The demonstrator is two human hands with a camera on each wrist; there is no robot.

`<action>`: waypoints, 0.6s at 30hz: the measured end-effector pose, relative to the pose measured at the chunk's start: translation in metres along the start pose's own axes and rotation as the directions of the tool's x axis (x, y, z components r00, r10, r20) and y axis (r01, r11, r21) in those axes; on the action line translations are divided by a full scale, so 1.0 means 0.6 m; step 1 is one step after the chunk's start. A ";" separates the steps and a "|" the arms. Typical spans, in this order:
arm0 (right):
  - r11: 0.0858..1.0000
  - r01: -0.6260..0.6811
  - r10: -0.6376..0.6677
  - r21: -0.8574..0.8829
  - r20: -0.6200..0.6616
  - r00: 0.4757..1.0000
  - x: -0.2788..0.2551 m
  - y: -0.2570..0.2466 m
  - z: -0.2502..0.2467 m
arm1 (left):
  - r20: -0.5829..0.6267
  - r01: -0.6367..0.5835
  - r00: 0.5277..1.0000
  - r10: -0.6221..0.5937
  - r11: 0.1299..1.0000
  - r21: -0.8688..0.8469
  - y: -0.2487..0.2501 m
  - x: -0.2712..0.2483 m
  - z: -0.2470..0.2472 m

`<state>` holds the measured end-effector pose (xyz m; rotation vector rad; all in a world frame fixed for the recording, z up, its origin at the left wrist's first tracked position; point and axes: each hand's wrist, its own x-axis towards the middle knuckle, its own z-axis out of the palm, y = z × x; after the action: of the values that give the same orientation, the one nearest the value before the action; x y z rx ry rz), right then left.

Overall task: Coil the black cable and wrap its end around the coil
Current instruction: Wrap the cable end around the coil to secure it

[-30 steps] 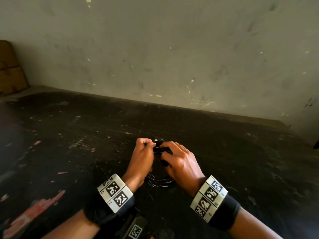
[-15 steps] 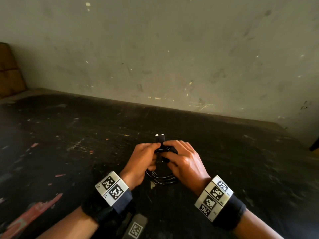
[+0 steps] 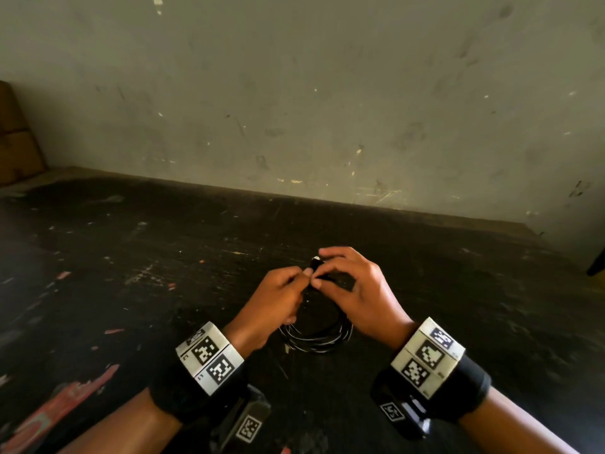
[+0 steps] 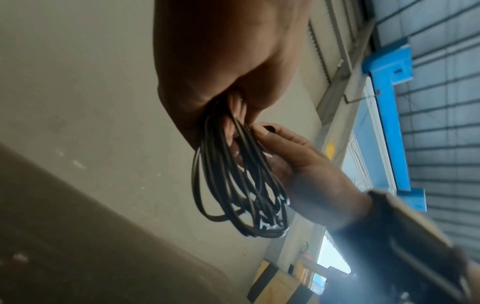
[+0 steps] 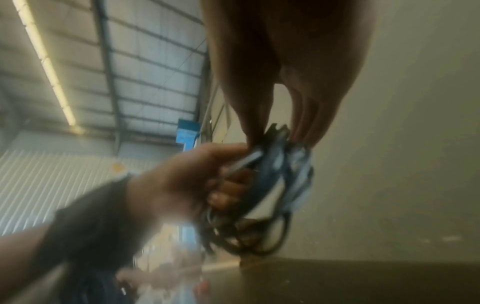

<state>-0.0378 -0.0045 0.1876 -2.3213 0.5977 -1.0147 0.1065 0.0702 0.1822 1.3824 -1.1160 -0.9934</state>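
The black cable was held as a coil above the dark worktop, its loops hanging down toward the person; its plug end stood at the coil's far top, pinched by the right hand; the left hand was clamped on the bundled strands just beside it; the end would likely be led crosswise round the strands.

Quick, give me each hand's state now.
Left hand: gripping the coiled black cable.
Right hand: pinching the cable's plug end at the coil's top.
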 end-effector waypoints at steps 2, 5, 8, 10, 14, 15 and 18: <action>0.990 -0.053 0.055 0.131 -0.005 0.998 0.002 0.001 0.001 | 0.005 -0.028 1.000 0.027 0.998 0.050 0.000 -0.002 -0.001; 0.953 -0.154 0.157 0.261 0.011 0.988 0.003 -0.001 -0.002 | 0.011 -0.062 0.998 0.062 0.986 0.155 -0.002 -0.002 0.000; 0.925 -0.219 0.224 0.310 0.019 0.974 0.001 -0.003 -0.006 | -0.002 -0.098 0.995 0.101 0.966 0.238 -0.002 -0.002 0.002; 0.911 -0.241 0.247 0.335 0.024 0.969 0.002 -0.003 -0.009 | -0.002 -0.118 0.992 0.123 0.957 0.263 -0.006 0.002 0.002; 0.884 -0.296 0.288 0.363 0.077 0.955 0.001 0.006 -0.013 | 0.038 -0.155 0.988 0.150 0.947 0.283 -0.013 0.002 -0.002; 0.886 -0.306 0.291 0.349 0.097 0.952 0.000 0.008 -0.012 | 0.072 -0.174 0.985 0.159 0.936 0.308 -0.015 0.003 -0.004; 0.881 -0.342 0.311 0.328 0.143 0.939 -0.008 0.015 -0.010 | 0.172 -0.218 0.972 0.161 0.892 0.396 -0.014 0.002 -0.010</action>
<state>-0.0469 -0.0103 0.1828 -1.8634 0.6859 -0.7830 0.1132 0.0707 0.1746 1.5148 -1.6015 -0.7407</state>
